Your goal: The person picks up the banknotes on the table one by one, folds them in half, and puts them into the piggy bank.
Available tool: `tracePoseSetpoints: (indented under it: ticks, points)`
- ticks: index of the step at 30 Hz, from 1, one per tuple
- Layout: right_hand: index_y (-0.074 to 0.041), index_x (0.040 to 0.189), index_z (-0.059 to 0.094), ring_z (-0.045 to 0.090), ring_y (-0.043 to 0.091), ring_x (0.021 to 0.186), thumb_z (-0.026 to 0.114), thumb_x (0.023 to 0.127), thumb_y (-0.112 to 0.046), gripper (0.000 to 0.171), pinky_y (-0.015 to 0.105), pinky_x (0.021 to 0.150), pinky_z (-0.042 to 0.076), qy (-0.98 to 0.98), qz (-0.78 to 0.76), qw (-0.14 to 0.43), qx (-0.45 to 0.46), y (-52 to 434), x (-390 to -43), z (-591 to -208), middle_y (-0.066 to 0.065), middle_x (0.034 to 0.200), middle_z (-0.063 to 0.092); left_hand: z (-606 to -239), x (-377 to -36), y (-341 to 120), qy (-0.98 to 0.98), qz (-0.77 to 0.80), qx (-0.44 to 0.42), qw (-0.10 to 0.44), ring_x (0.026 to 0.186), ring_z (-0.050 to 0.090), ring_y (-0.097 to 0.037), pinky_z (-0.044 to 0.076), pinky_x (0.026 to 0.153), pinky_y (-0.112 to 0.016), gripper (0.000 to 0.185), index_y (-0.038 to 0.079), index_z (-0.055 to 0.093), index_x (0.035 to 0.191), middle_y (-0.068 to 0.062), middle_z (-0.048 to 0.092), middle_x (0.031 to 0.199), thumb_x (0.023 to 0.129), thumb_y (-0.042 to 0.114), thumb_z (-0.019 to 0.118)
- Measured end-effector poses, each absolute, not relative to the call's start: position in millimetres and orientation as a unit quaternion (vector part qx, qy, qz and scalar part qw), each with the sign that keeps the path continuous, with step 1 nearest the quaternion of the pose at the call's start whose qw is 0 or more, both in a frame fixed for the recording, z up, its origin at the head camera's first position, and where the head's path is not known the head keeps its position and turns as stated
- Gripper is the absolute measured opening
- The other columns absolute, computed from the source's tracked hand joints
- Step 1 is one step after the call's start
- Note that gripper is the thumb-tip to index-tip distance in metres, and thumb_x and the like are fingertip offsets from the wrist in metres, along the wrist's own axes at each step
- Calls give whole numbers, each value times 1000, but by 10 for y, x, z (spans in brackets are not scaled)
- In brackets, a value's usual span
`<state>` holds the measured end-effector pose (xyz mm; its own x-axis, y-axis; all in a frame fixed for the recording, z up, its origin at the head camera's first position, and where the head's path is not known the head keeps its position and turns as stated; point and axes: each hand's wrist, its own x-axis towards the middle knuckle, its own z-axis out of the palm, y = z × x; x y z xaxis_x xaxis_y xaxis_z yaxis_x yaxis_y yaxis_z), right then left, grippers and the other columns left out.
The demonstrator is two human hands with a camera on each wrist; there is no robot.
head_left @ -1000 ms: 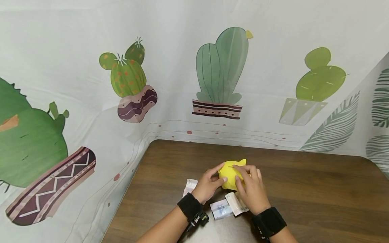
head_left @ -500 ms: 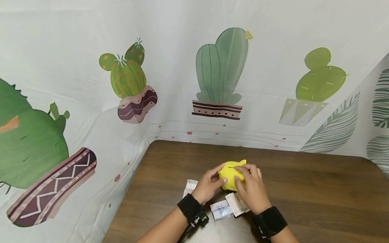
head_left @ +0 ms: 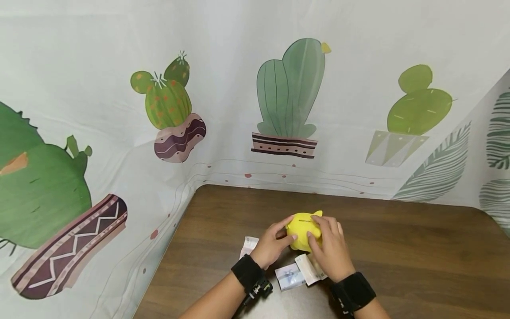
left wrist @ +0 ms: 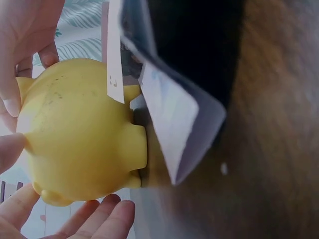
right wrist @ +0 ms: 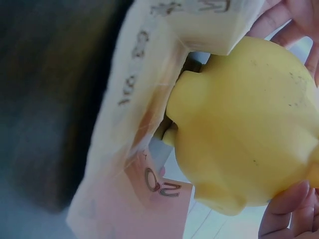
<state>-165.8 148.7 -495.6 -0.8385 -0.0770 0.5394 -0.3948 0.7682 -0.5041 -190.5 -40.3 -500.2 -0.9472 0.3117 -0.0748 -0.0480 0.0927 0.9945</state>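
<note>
Since a second ago my right hand (head_left: 330, 252) has slid its fingertips a little farther up over the top of the pig bank (head_left: 303, 229), close to the coin slot (head_left: 305, 220), while my left hand (head_left: 271, 245) has kept its place on the near side. Both hands grasp the yellow bank between them, fingers curled round its body, left thumb pressed to its flank; it stands on the brown counter (head_left: 398, 248), near its front edge and left of middle. Folded banknotes (head_left: 296, 274) lie on the counter just beside my wrists, and another note (head_left: 249, 244) peeps out to the left of my left hand. In the left wrist view the bank (left wrist: 79, 144) sits by a folded note (left wrist: 172, 124) and my fingers (left wrist: 107, 224) cup it from below; in the right wrist view it (right wrist: 244, 129) rests against a pink note (right wrist: 149, 184) marked 20. Cactus-print cloth (head_left: 287, 97) hangs behind the counter. As I judge it, the risk lies in the smooth, round shell: an uneven squeeze could let it roll out of my grasp and knock the loose notes askew or toward the edge. My right fingers also crowd the slot, so whatever is meant to go in could snag there.
</note>
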Motion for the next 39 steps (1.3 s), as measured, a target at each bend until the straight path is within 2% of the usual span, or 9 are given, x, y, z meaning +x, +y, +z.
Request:
tracePoseSetpoints:
  ticks: [7,10,15,20,24,28,35,39]
  points:
    - [-3,129,60,52,29,108,76,88,-10,45,47,85,50,-902,311,264,139,1493,-1656,-4959,16,120,58,-4933,-1895,-424,754,642,88,113,134,52,-33,54,102,-37,56,22,51,149,-20,46,145,96,17,66]
    - [-3,127,62,53,29,108,76,87,-10,43,47,85,51,-901,306,271,145,1496,-1653,-4947,16,120,59,-4865,-1895,-458,755,641,86,107,135,51,-35,52,104,-43,56,18,52,148,-20,45,148,94,19,67]
    - [-4,126,63,53,29,108,75,88,-10,41,47,85,51,-897,310,275,151,1492,-1635,-4924,15,121,61,-4771,-1912,-550,770,625,79,106,138,48,-37,51,104,-51,47,20,57,142,-15,45,152,96,25,66]
    - [-7,126,63,52,28,111,74,88,-11,39,45,87,49,-892,327,273,149,1474,-1609,-4894,12,124,59,-4679,-1922,-621,775,619,85,96,138,49,-36,51,102,-51,43,18,58,139,-12,50,150,98,26,64]
    - [-8,126,63,51,29,112,74,88,-9,39,43,89,45,-882,343,284,155,1465,-1594,-4856,13,124,58,-4596,-1905,-651,763,633,98,87,136,50,-38,50,105,-51,43,13,57,140,-13,54,147,98,22,64]
    - [-6,126,63,51,29,110,73,87,-6,40,40,88,42,-870,354,300,165,1453,-1585,-4823,14,124,57,-4523,-1891,-716,759,635,112,84,136,51,-38,47,109,-52,44,12,56,141,-13,55,146,98,21,63]
    - [-4,125,64,52,30,112,73,86,-2,40,37,92,40,-860,363,313,173,1444,-1564,-4784,14,123,58,-4451,-1911,-890,776,611,124,94,136,50,-41,47,108,-54,44,12,56,141,-16,54,145,98,22,63]
    - [-5,126,63,53,29,113,72,87,-2,40,38,93,41,-861,365,309,175,1440,-1546,-4776,14,123,57,-4460,-1919,-961,786,598,121,100,131,56,-37,47,108,-52,42,9,59,137,-15,58,142,97,21,64]
